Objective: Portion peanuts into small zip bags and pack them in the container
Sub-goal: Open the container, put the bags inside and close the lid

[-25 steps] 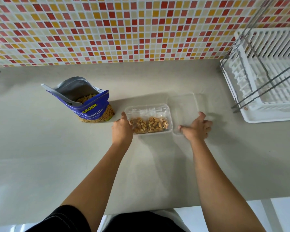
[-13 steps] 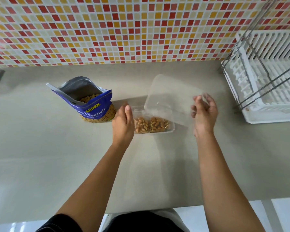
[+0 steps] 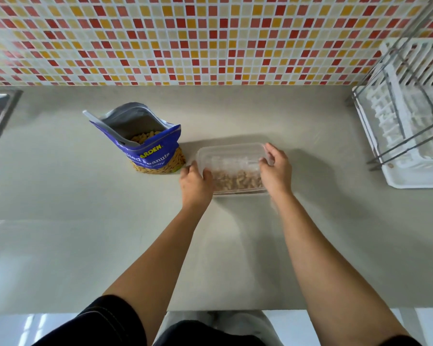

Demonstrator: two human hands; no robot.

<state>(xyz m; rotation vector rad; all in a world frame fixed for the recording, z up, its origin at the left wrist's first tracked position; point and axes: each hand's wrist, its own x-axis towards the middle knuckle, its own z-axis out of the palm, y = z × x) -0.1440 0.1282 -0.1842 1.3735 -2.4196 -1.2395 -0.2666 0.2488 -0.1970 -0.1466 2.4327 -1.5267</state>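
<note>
on the table [image 3: 85, 233], beside the open peanut bag [image 3: 148, 151], the container [image 3: 235, 192] of peanuts [image 3: 235, 181] sits under its lid [image 3: 230, 153]; the left hand [image 3: 195, 186] curls round one end, seemingly steadying it, while fingers [image 3: 270, 152] of the right hand [image 3: 276, 171] pinch the lid's edge to seat it.

Wall [image 3: 210, 38]: mosaic of small rectangular tiles in 4 tones (red, orange-yellow, salmon, cream), mixed at random, white grout.
Table [image 3: 60, 221]: plain pale grey-beige, no pattern.
Peanut bag [image 3: 155, 156]: deep blue front, yellow brand lettering, white product lettering, silver-grey lining, clear window along the base.
Container [image 3: 231, 156]: colourless translucent plastic, milky on top.
Peanuts [image 3: 235, 182]: tan-brown, in bag and container alike.
Dish rack [image 3: 410, 136]: white slatted plastic, grey metal rods.
Garment [image 3: 105, 320]: black, faint pale stitch lines.
</note>
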